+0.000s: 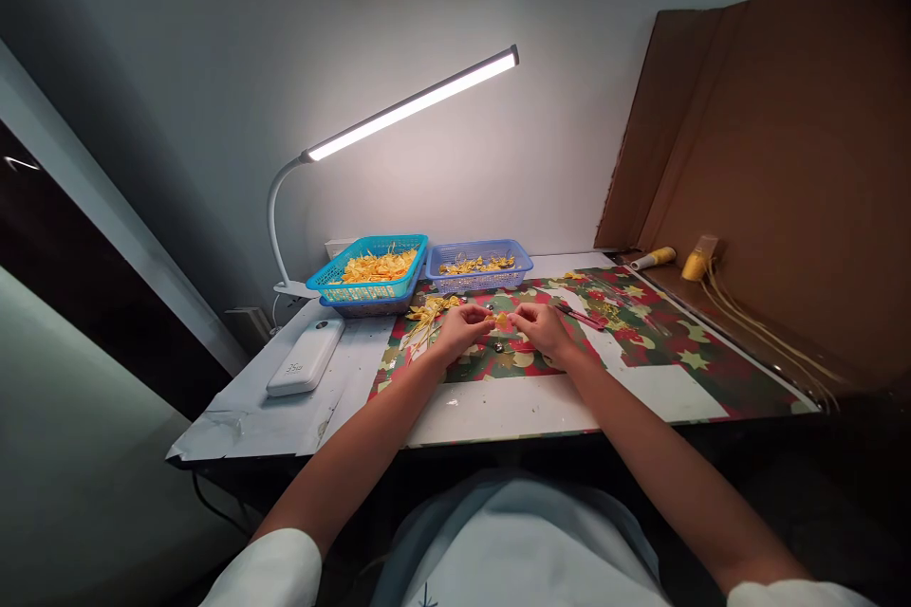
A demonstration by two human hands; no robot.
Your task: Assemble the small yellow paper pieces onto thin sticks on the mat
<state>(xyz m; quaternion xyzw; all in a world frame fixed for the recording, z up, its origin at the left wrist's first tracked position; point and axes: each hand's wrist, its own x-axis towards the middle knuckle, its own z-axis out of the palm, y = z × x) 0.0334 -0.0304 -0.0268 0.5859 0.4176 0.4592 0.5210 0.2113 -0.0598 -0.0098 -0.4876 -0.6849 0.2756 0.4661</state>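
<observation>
Over the patterned paper, my left hand (464,330) and my right hand (542,330) face each other with fingertips pinched. A small, thin yellow-orange petal-like piece (502,321) spans the gap, and both hands hold its edges. Its finer detail is too small to make out. Just beyond my left hand lies a bunch of yellow pieces on thin stems (429,311). A small shiny dark object (498,347) rests on the paper below the held piece. To the right of my right hand is a red-handled tool (589,318), perhaps scissors or pliers.
A turquoise basket (324,289) heaped with yellow petal-like pieces and a lavender basket (491,282) with stemmed pieces stand at the back. A lit lamp (413,104) arches above. A white power bank (306,358) lies left. Yellow thread spool (697,264) and cardboard (775,133) are right.
</observation>
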